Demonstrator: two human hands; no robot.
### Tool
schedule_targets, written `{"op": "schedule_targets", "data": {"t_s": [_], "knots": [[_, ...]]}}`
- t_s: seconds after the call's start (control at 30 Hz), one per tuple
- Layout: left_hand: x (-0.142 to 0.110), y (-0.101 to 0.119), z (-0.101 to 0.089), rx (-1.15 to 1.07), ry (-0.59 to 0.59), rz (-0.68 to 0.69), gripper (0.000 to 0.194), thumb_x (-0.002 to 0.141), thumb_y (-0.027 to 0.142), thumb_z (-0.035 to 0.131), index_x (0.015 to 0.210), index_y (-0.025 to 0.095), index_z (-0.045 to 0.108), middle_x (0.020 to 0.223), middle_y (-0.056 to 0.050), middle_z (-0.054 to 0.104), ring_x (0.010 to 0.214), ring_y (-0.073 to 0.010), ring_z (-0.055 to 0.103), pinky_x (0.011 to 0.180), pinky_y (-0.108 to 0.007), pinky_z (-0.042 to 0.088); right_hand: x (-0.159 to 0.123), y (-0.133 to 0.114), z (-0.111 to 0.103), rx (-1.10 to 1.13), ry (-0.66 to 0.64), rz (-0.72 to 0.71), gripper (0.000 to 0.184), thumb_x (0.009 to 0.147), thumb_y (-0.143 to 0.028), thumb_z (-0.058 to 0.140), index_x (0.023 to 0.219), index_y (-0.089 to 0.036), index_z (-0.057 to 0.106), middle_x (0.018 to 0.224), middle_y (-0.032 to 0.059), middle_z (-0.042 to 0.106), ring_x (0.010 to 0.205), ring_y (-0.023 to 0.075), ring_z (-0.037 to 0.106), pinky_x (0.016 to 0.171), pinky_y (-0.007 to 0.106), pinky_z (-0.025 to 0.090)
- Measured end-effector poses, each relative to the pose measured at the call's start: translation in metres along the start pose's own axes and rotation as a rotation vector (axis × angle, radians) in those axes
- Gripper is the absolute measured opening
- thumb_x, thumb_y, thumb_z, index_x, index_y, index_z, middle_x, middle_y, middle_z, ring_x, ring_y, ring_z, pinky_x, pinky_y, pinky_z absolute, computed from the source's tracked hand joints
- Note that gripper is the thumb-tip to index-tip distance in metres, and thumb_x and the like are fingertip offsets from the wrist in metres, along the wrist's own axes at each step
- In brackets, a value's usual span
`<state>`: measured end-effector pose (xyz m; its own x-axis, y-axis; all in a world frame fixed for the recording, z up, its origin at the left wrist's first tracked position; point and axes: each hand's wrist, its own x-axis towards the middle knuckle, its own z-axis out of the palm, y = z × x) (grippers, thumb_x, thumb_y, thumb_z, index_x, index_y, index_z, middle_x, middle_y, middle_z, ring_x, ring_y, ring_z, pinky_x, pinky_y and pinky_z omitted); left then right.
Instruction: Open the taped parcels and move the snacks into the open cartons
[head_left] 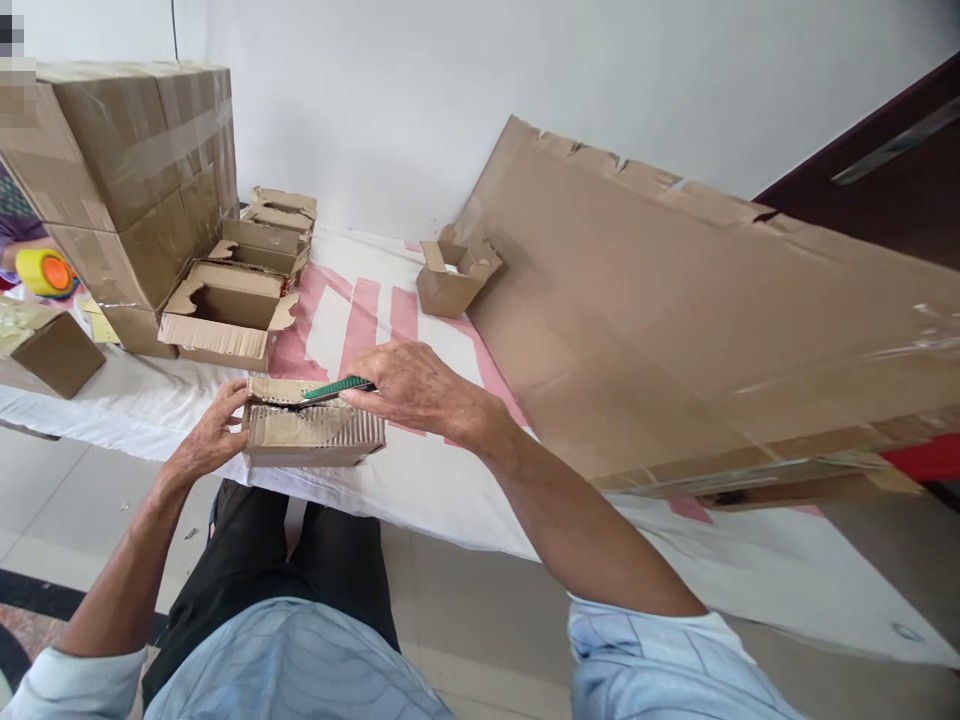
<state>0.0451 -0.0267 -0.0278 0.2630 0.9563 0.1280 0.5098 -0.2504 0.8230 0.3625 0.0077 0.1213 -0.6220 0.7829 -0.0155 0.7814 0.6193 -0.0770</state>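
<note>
A small cardboard box (315, 440) with torn, ragged flaps sits at the table's near edge. My left hand (214, 430) grips its left end, the thumb and fingers bent round the corner. Above the box my right hand (409, 390) is closed on a green box cutter (334, 388), which points left. The cutter's tip is at the gap along the box top; how deep it reaches I cannot tell.
Open cardboard boxes (225, 345) line the left, beside a tall stack of taped cartons (161, 150). Another small open box (448, 290) stands near a large leaning cardboard sheet (697, 320). At far left, another person's sleeve (19, 235) shows near a yellow tape roll (36, 272).
</note>
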Motion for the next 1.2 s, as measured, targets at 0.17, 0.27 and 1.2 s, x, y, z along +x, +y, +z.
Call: {"op": "schedule_targets", "data": {"t_s": [0.17,0.27,1.2], "knots": [[0.001,0.002,-0.001,0.021,0.001,-0.004,0.059,0.089,0.035,0.071,0.148,0.033,0.077,0.165,-0.010,0.058,0.148,-0.0332,0.063,0.106,-0.042,0.065,0.013,-0.015,0.004,-0.006,0.012,-0.043,0.021,0.109,-0.028,0.062,0.096,-0.018,0.074,0.099,0.0086,0.077,0.084,0.0204,0.060,0.070,0.035,0.028],[0.000,0.003,-0.002,0.027,-0.001,0.000,0.059,0.089,0.035,0.071,0.148,0.033,0.077,0.165,-0.010,0.058,0.147,-0.0326,0.064,0.106,-0.041,0.066,0.015,-0.017,0.007,-0.006,0.020,-0.065,0.021,0.111,-0.029,0.061,0.102,-0.018,0.076,0.102,0.0092,0.078,0.087,0.0211,0.061,0.070,0.035,0.029],[0.007,0.006,-0.005,0.033,0.015,-0.021,0.057,0.085,0.039,0.073,0.141,0.030,0.079,0.164,-0.009,0.062,0.142,-0.0340,0.066,0.104,-0.043,0.067,-0.065,0.085,0.017,0.066,0.099,0.118,0.021,0.104,-0.031,0.064,0.091,-0.022,0.079,0.090,0.0072,0.078,0.082,0.0235,0.064,0.073,0.036,0.039]]}}
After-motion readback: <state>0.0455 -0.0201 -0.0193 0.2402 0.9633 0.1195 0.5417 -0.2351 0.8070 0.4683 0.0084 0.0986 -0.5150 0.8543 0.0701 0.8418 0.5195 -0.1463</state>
